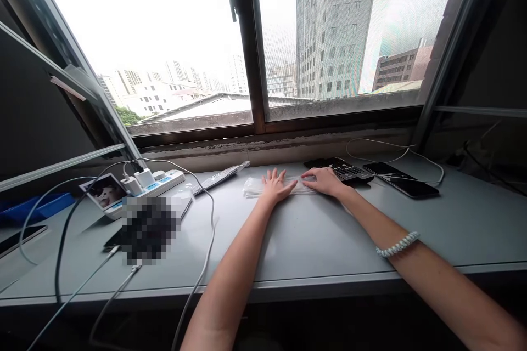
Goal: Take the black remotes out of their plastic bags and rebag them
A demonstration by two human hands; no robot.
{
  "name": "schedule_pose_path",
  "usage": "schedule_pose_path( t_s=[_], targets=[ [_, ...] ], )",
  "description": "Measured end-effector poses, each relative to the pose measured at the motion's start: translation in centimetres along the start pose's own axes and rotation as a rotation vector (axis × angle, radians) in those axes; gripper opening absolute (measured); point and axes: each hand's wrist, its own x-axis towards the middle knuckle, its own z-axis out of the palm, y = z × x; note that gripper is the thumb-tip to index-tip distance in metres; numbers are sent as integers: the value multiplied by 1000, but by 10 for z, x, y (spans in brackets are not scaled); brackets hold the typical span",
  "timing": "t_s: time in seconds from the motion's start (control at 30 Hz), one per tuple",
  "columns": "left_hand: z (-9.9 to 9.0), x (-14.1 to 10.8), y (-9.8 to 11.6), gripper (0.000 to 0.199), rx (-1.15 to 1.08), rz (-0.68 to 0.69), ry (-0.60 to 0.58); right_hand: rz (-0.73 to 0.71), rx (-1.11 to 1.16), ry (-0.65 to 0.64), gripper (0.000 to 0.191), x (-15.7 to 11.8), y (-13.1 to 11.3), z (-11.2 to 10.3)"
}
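Note:
A flat, folded piece of clear plastic (252,187), which looks like a bag, lies on the grey desk (296,241) below the window. My left hand (276,186) rests flat on it with fingers spread and thumb stretched to the right. At the plastic's right end is my right hand (323,181), its thumb and forefinger slightly apart and touching the plastic's edge. Its other fingers are partly hidden. Just behind and beside my right hand lies a black device with rows of buttons (349,170).
To the right lies a black phone (403,180) with a white cable (442,173) around it. On the left are a white power strip (152,185) with plugs, a photo (105,192), a blurred-out dark object (150,227) and loose cables. A plastic-wrapped item (222,176) sits near the window sill.

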Motion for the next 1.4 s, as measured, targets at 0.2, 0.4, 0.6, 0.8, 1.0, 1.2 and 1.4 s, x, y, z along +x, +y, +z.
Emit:
schedule_pose_path(
  t_s=[0.2,0.4,0.6,0.8,1.0,1.2,1.4],
  targets=[
    [-9,1,-5,39,99,-267,169,1,-19,20,26,0,1,1],
    [-16,1,-9,39,141,-532,212,0,32,79,30,-1,2,1],
    [-19,2,-10,33,72,-533,277,16,109,122,28,0,0,-1],
    [-23,2,-8,37,-13,-456,414,66,147,203,28,2,3,-4],
    [-35,5,-13,28,-290,-529,521,51,105,151,40,3,8,-4],
    [-48,9,-35,22,-473,-730,632,-68,115,96,28,0,3,-8],
    [-44,14,-53,28,-692,-739,579,-155,258,-88,45,-4,-2,-5]
  ],
)
